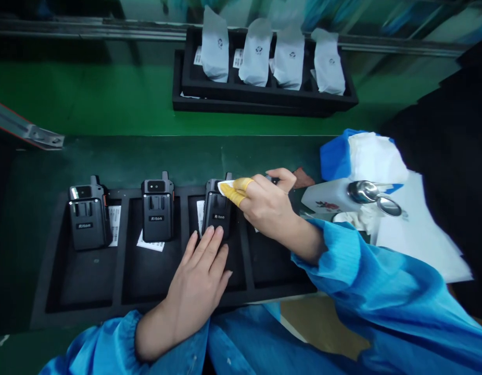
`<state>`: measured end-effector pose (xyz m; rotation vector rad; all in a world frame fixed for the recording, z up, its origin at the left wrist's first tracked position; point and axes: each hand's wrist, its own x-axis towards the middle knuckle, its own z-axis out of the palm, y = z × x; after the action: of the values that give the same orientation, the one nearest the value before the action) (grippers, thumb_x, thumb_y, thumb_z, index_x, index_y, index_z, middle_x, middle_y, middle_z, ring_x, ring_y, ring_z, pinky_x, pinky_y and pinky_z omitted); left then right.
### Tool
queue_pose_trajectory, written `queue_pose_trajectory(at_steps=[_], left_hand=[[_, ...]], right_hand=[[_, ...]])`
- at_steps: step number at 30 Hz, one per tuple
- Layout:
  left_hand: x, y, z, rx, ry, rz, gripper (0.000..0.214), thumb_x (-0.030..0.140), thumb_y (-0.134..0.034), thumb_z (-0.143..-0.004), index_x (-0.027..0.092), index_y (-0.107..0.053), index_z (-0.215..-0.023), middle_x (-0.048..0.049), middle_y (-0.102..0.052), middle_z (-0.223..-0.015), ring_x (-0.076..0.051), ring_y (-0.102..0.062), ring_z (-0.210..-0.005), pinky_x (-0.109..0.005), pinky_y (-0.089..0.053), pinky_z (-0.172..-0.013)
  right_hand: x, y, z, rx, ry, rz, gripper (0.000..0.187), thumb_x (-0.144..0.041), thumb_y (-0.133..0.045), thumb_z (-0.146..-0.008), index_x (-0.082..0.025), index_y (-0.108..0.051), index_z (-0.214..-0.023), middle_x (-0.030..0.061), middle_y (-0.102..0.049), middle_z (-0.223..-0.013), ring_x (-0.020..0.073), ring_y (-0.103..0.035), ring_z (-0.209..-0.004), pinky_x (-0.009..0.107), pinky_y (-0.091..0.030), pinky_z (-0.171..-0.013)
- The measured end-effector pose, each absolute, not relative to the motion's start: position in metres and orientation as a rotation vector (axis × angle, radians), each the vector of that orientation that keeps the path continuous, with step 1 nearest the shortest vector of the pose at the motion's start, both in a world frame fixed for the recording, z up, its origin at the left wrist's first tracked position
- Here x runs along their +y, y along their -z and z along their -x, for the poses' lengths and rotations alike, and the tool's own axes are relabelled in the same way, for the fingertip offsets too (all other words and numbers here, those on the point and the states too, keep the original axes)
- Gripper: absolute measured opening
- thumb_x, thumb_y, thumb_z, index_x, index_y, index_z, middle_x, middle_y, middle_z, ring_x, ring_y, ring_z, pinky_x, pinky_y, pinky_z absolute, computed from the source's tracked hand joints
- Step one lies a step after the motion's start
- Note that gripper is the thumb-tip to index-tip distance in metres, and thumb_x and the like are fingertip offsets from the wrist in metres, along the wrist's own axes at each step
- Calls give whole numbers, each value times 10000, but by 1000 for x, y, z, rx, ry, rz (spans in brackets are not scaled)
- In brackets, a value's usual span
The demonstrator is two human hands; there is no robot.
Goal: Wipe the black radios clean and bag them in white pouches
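Green bench mat [108, 104] fills most of the frame. Black foam tray w/ four long compartments [53, 271] lies nearest the body. A second black tray [264, 99] sits at the back w/ four white pouches [256, 52] standing in it. Far R: blue-and-white cloth pile [366, 156], w/ a white squat bottle w/ metal pump top [327, 198] just below it.

L hand [200, 281]: flat, fingers straight and together, tips pressed on the lower front of a black plastic handheld unit [216, 213]; grips nothing. That unit stands upright at the far end of the 3rd compartment from L. R hand [264, 205]: curled, pinching a small white wipe [225, 187] against the unit's top edge. Two fingers wear yellow finger cots [239, 190].

Two matching "Riton" units [87, 216] [157, 211] stand in compartments 1 and 2, w/ paper labels [150, 242] beside them.

Handling, my read: the unit is prob. rigid, hard-shelled and fairly light. Smooth plastic, so a bit slippery. Standing on its narrow end it could tip. Best hold looks like the side walls mid-body, clear of the top window. The wipe is soft and limp.
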<state>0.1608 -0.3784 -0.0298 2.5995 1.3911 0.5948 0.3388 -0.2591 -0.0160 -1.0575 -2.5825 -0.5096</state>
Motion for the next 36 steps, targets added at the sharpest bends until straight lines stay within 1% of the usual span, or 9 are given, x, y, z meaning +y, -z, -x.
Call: queue_pose_trajectory(at_steps=[6, 11, 15, 19, 22, 25, 30, 33, 36], left_hand=[[-377, 29, -162, 1397, -626, -2615, 291, 186, -452, -910, 80, -641, -1104, -206, -569, -1333, -320, -534, -1252, -497, -503, -977], [-378, 29, -162, 1417, -637, -2611, 281, 193, -458, -913, 91, -639, -1102, -196, -572, -1333, -313, -530, -1258, -487, -513, -976], [-378, 29, -163, 1427, -627, -2627, 278, 197, -457, -917, 91, -640, -1096, -196, -578, -1326, -309, -532, -1258, -485, -515, -980], [-377, 27, -163, 1417, -627, -2645, 272, 189, -452, -916, 84, -635, -1088, -204, -587, -1310, -321, -549, -1237, -498, -529, -958], [-377, 27, -164, 1410, -622, -2647, 276, 182, -458, -913, 73, -618, -1110, -216, -580, -1314, -335, -545, -1238, -518, -526, -957], [-379, 28, -164, 1415, -632, -2628, 279, 183, -480, -907, 73, -601, -1133, -240, -553, -1334, -347, -506, -1275, -531, -500, -988], [-382, 31, -163, 1469, -720, -2598, 237, 165, -522, -886, 61, -620, -1076, -306, -521, -1326, -381, -456, -1310, -549, -475, -1004], [-382, 33, -164, 1438, -718, -2628, 233, 175, -506, -896, 59, -635, -1051, -292, -543, -1312, -369, -498, -1276, -529, -489, -996], [-382, 34, -164, 1428, -677, -2659, 248, 188, -485, -908, 56, -648, -1041, -270, -551, -1321, -353, -530, -1249, -514, -491, -1000]], right_hand=[[-260, 19, -347, -2428, 532, 1360, 368, -121, -374, -918, -213, -649, -691, 6, -617, -768, 145, -452, -768, 383, -188, -858], [-255, 14, -323, -2446, 437, 1219, 343, -147, -410, -928, -230, -679, -732, -1, -619, -801, 142, -437, -776, 396, -163, -871], [-255, 14, -313, -2482, 433, 1185, 365, -127, -434, -915, -212, -657, -639, 1, -618, -771, 141, -418, -751, 391, -142, -879], [-261, 19, -322, -2442, 423, 1218, 352, -86, -442, -890, -205, -644, -627, 3, -586, -718, 143, -412, -742, 384, -147, -867], [-269, 23, -328, -2411, 502, 1232, 330, -40, -452, -847, -195, -627, -614, 0, -560, -680, 141, -400, -721, 377, -158, -856], [-278, 25, -327, -2342, 633, 1224, 333, -32, -446, -835, -189, -614, -595, 8, -559, -669, 148, -398, -719, 372, -173, -851], [-285, 31, -317, -2246, 667, 1276, 334, -52, -421, -863, -182, -630, -637, 24, -561, -681, 154, -393, -707, 363, -177, -797], [-279, 36, -316, -2285, 619, 1297, 340, -68, -406, -883, -185, -647, -672, 18, -560, -705, 148, -407, -722, 368, -160, -797], [-271, 37, -324, -2358, 472, 1327, 335, -80, -394, -895, -187, -670, -737, 19, -590, -785, 146, -440, -766, 370, -151, -806]])
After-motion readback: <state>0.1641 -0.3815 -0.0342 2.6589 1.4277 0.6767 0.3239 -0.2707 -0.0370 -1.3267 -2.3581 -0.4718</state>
